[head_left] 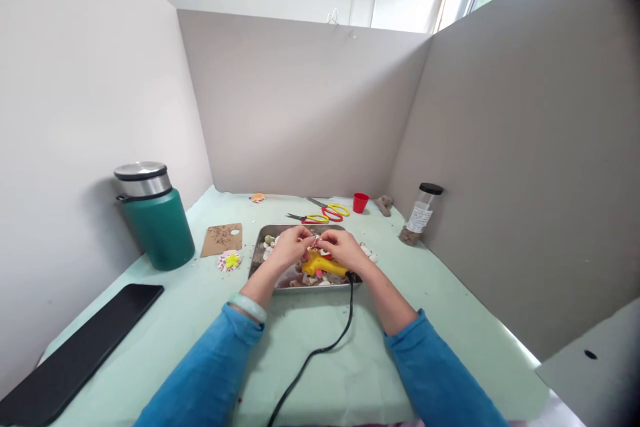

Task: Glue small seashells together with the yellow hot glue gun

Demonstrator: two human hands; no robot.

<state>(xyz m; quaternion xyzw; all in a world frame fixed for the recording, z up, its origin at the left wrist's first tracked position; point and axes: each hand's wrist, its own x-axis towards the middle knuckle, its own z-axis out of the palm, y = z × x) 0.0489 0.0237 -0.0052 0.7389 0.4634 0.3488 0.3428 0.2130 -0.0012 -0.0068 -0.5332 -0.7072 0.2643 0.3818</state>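
Observation:
Over a metal tray (pixel 256 260), my left hand (pixel 294 245) and my right hand (pixel 344 248) meet with fingertips pinched. Between them shows a small red-and-white piece (pixel 316 241), mostly covered by the fingers, so its kind is unclear. Just below my hands lies a yellow glue gun (pixel 323 265) in the tray, its black cord (pixel 327 348) running over the front rim toward me. White stones (pixel 269 245) and other small bits lie around it in the tray. Left of the tray sits a round red-and-white speckled piece with a yellow star (pixel 233 259) on it.
A green bottle (pixel 163 230), a black flat slab (pixel 90 347) and a brown card (pixel 215 241) are on the left. Behind the tray lie two scissors (pixel 333 213) and a red cup (pixel 360 203). A black-lidded jar (pixel 419 217) stands right. Grey panels (pixel 305 107) enclose the table.

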